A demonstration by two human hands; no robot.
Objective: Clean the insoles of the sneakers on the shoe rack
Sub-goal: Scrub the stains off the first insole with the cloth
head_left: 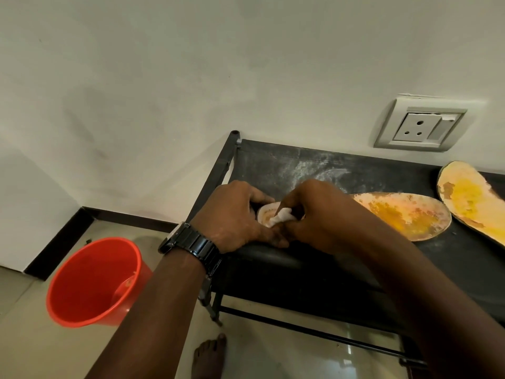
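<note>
A worn orange-yellow insole (404,214) lies flat on the black top of the shoe rack (341,170), its heel end between my hands. My left hand (235,214), with a black watch on the wrist, holds the heel end down, fingers curled over its edge. My right hand (308,212) pinches a small white cloth (281,216) and presses it onto the heel end. A second yellow insole (470,198) lies further right on the rack, partly cut off by the frame edge.
A red plastic bucket (90,283) stands on the tiled floor left of the rack. White powder dusts the rack top behind my hands. A wall socket (420,127) sits above the rack. My bare foot (209,356) is on the floor below.
</note>
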